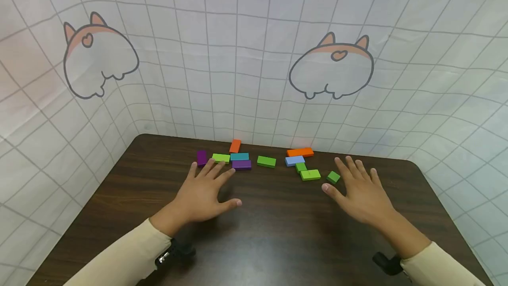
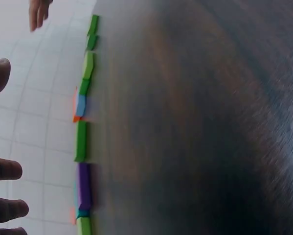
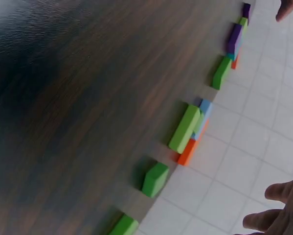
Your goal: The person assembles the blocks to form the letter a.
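Both hands are held above the table with fingers spread, and neither holds anything. My left hand (image 1: pixel 200 195) is nearest a dark purple block (image 1: pixel 202 158) and a lime block (image 1: pixel 221 158). Beside those lie a teal block (image 1: pixel 240 156), a violet block (image 1: pixel 241 165) and a red-orange block (image 1: pixel 235 146). My right hand (image 1: pixel 363 193) is nearest a small green block (image 1: pixel 333 177). To its left are a lime block (image 1: pixel 310 174), a short green block (image 1: pixel 300 167), a light blue block (image 1: pixel 295 161) and an orange block (image 1: pixel 300 152). A green block (image 1: pixel 266 161) lies between both groups.
The blocks lie along the far part of the dark wood-grain table (image 1: pixel 270 237). A white grid-patterned curtain (image 1: pixel 246 56) with cartoon animals surrounds the table's back and sides. Another green block (image 3: pixel 123 225) shows at the lower edge of the right wrist view.
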A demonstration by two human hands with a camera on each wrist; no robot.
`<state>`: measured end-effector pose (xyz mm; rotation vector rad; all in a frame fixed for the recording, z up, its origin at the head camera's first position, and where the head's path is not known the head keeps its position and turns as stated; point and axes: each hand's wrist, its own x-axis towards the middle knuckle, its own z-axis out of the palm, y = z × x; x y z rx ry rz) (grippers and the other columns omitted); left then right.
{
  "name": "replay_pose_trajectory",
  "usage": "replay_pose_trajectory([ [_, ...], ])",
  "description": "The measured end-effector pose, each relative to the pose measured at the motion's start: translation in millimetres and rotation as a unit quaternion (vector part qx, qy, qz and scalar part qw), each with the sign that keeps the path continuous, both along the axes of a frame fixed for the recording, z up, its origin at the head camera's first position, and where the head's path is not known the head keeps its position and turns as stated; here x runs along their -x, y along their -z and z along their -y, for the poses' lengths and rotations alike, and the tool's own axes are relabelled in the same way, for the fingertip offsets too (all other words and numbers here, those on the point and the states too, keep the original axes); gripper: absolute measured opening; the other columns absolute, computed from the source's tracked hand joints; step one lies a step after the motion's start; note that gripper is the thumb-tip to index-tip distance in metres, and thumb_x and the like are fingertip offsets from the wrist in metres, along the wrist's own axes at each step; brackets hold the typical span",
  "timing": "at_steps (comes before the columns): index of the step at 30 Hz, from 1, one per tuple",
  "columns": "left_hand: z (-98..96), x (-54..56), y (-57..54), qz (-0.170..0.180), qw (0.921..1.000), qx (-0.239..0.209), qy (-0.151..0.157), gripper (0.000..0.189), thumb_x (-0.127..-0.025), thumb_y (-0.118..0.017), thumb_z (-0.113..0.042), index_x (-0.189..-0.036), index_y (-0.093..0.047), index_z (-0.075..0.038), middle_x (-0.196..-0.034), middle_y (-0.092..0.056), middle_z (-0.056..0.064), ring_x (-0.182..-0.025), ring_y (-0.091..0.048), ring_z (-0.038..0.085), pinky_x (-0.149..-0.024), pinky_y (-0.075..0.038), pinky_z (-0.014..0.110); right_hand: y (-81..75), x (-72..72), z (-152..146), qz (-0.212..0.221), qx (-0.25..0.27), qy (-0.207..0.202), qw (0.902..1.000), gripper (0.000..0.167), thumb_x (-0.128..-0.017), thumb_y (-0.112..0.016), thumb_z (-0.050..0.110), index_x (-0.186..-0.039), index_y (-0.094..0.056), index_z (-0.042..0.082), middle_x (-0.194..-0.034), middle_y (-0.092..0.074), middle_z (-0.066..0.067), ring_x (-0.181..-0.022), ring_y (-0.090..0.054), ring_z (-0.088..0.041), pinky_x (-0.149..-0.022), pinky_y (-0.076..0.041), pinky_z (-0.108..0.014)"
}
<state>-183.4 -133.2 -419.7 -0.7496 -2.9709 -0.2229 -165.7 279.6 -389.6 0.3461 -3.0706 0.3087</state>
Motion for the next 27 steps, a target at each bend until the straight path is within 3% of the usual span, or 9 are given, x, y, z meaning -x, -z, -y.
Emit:
replay_pose_trajectory([
  [7, -8.0, -2.9, 15.3, 0.001, 0.9998, -0.009, 0.015, 0.087, -0.090, -0.049, -0.080, -0.154, -0.049, -0.022, -0.159, -0.042, 0.009, -0.149, -0.032, 0.037, -0.115, -0.016, 0.070, 15.4, 23.6, 12, -0.018, 0.018, 0.009, 0.9996, 0.092, -0.100, -0.037, 0.071, -0.161, -0.027, 0.002, -0.161, -0.027, -0.030, -0.147, -0.023, -0.050, -0.116, -0.010, -0.070],
  [17, -15.0, -9.8, 27.0, 0.004, 0.9993, -0.011, 0.036, 0.077, -0.094, -0.050, -0.072, -0.152, -0.051, -0.021, -0.153, -0.049, 0.007, -0.144, -0.040, 0.035, -0.115, -0.026, 0.064, 35.5, 57.3, 26, -0.036, 0.045, 0.025, 0.9980, 0.089, -0.100, -0.040, 0.070, -0.155, -0.038, -0.001, -0.153, -0.042, -0.028, -0.141, -0.037, -0.049, -0.114, -0.022, -0.068],
  [27, -20.4, -13.9, 29.2, -0.001, 0.9987, -0.009, 0.051, 0.074, -0.093, -0.056, -0.068, -0.150, -0.054, -0.020, -0.148, -0.054, 0.009, -0.139, -0.046, 0.034, -0.113, -0.032, 0.061, 47.4, 85.5, 35, -0.026, 0.042, 0.052, 0.9974, 0.085, -0.101, -0.042, 0.066, -0.151, -0.042, -0.003, -0.148, -0.049, -0.028, -0.134, -0.044, -0.051, -0.111, -0.030, -0.066],
])
